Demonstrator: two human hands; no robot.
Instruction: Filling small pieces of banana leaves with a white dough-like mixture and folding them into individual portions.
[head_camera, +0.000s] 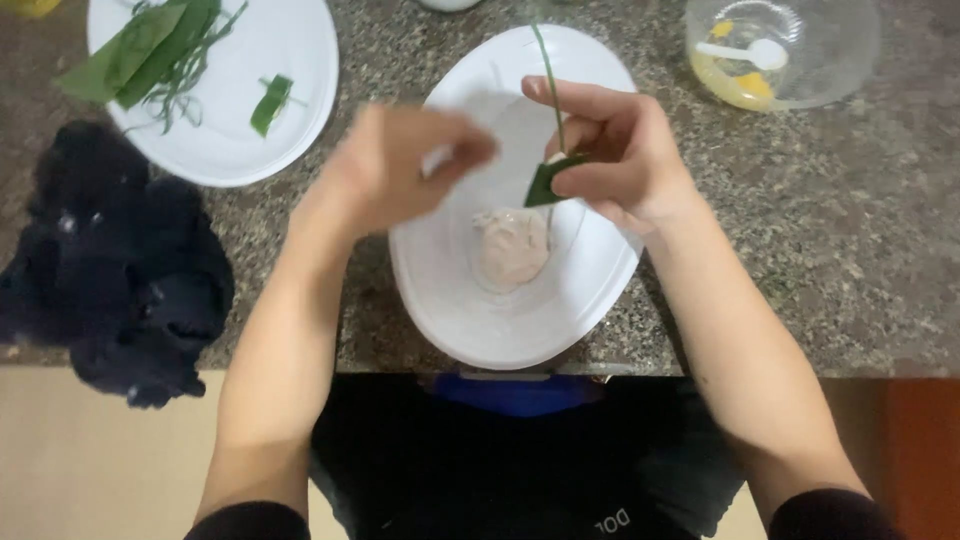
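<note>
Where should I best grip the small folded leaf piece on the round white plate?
Grip the small folded leaf piece across its narrow width, coming from above. It lies flat, apart from the long leaves, so the round white plate leaves both sides free.

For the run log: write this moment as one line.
right hand: pinching folded green leaf piece with thin strip | left hand: blurred, hold unclear | below: white oval bowl with pale paste

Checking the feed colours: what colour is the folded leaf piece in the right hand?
Dark green leaf piece, pinched in the right hand; head view.
</note>
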